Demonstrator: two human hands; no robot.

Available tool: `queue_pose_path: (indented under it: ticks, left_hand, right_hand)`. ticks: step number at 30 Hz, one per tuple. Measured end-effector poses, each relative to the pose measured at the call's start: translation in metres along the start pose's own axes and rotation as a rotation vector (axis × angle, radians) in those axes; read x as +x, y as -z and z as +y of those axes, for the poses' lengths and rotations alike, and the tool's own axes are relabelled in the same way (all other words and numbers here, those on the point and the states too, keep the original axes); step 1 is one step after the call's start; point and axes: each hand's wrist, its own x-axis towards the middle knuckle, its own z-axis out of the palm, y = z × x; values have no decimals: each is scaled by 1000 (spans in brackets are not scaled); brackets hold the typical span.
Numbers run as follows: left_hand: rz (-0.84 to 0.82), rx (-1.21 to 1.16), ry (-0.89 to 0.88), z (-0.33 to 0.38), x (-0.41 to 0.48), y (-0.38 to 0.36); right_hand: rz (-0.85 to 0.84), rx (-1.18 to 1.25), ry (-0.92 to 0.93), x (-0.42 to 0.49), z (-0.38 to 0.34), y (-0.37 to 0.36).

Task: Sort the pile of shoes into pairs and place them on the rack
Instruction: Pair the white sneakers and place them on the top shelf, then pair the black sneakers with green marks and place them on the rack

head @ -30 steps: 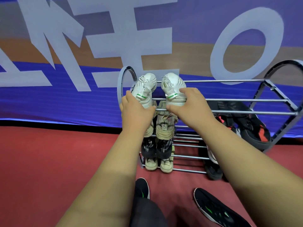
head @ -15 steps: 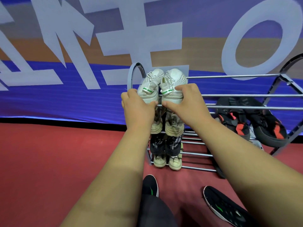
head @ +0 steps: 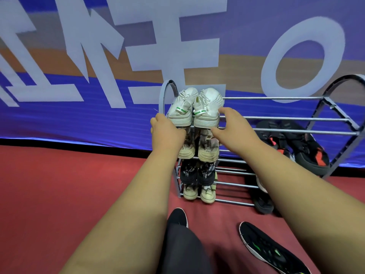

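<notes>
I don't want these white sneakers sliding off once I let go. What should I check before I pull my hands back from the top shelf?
1. White sneakers side by side, toes toward the wall: ok.
2. Soles fully carried by the rack's top bars: cannot tell; heels sit at the front bar.
3. Left hand free of the left shoe: cannot tell.
4. Right hand free of the right shoe: not ok, fingertips touch its side.
5. Beige pair on the shelf below seated together: ok.

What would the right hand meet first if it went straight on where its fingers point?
The right white sneaker on the rack: the right hand points up-left at its side and may be touching it; depth is unclear.
</notes>
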Motion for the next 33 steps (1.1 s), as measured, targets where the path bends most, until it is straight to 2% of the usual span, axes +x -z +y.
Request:
queue_pose_path:
  ticks: [4,8,10,12,14,17,18,21,24,29,31,33]
  left_hand:
    - [-113,21,24,-1,-16,13]
    - [-157,35,51,2,-39,26]
    - [-208,106,95,3,-55,27]
    - [-390,298,132,4,-70,29]
    - [-636,518,70,8,-81,34]
    - [-817,698,-35,9,-87,29]
    - [-855,711,-48,6,-89,22]
    - [-958,593,64,-21,-103,-23]
    - [-924,636,167,-84,-128,-81]
    - [-718,655,619,-247,-196,-154]
    - [-658,682,688,-286,-224,-164]
    - [-646,693,698,-300,-250,-168]
  right_hand:
    - [-22,-9,-7,-22,-1,15]
    - [-64,-74,-28,-50,8,25]
    - [-76,-127,-1,-67,16,21]
    - [-131,-209,23,-85,26,11]
    - [-227,-306,0,-99,41,-2]
    - [-351,-386,-116,-111,74,-23]
    - [-385,-378,-179,-116,87,-30]
    - [-489,-346,-331,-140,140,-59]
    - [-575,-383,-479,-183,207,-90]
    - [-610,-492,-729,-269,300,-121]
    - [-554,-531,-749,-284,315,-126]
    - [-576,-546,-725,-287,324,-136]
